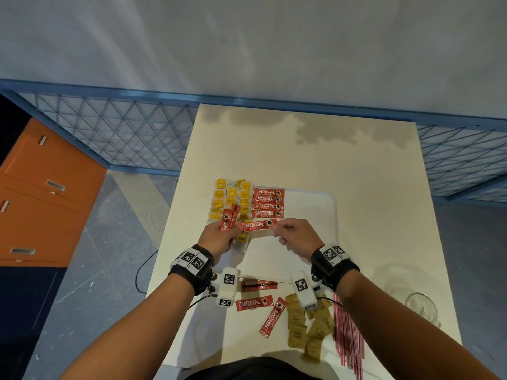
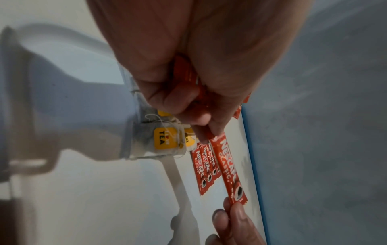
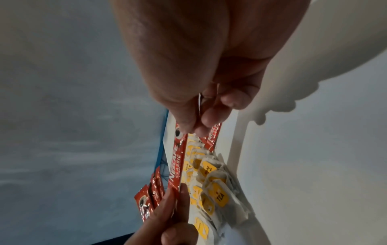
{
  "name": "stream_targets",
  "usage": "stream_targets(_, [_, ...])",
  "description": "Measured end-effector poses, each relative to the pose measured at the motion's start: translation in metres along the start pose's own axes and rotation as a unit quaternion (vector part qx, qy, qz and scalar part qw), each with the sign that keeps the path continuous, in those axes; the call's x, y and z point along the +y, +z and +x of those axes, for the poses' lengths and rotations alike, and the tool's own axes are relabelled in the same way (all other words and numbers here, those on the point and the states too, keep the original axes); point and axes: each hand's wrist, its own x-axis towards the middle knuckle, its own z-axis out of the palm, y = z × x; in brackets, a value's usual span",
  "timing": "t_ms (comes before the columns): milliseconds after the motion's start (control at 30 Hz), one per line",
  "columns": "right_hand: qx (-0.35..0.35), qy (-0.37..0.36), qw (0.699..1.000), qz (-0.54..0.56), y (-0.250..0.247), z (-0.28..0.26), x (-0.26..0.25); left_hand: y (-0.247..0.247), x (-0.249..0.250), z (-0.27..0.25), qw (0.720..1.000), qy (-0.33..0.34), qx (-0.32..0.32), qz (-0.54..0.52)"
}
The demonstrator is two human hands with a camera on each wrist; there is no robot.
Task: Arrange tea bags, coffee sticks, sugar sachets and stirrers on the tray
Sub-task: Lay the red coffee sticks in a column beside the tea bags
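A coffee stick [image 1: 258,225] is held level above the tray [image 1: 312,215], pinched at one end by the right hand [image 1: 296,237] and at the other by the left hand [image 1: 219,237], whose grip is also curled round a bundle of sticks [image 1: 230,218]. Four sticks [image 1: 267,202] are laid on the tray at 12 o'clock (tea bags [image 1: 230,196] at 11). Sugar sachets [image 1: 307,325] and stirrers [image 1: 348,335] are left on the surface at 5 o'clock.
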Motion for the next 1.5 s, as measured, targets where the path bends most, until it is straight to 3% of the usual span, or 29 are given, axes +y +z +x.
stream_targets(267, [0.083, 0.058, 0.995, 0.025, -0.014, 0.005, 0.010, -0.007, -0.003, 0.003, 1.000, 0.001, 0.005, -0.016])
stream_targets(533, [0.083, 0.143, 0.986, -0.005, -0.002, 0.015, 0.014, -0.009, -0.003, 0.000, 1.000, 0.000, -0.001, -0.014])
stream_targets(1067, [0.110, 0.162, 0.980, -0.045, 0.010, 0.020, -0.008, -0.012, -0.006, -0.005, 1.000, -0.013, -0.002, -0.011])
stream_targets(1367, [0.099, 0.161, 0.980, -0.058, 0.010, 0.016, -0.011, -0.009, 0.004, -0.014, 0.990, -0.057, -0.103, -0.082])
stream_targets(1500, [0.085, 0.113, 0.990, -0.010, 0.013, 0.014, -0.013, -0.008, 0.008, -0.019, 0.988, -0.058, -0.124, -0.067])
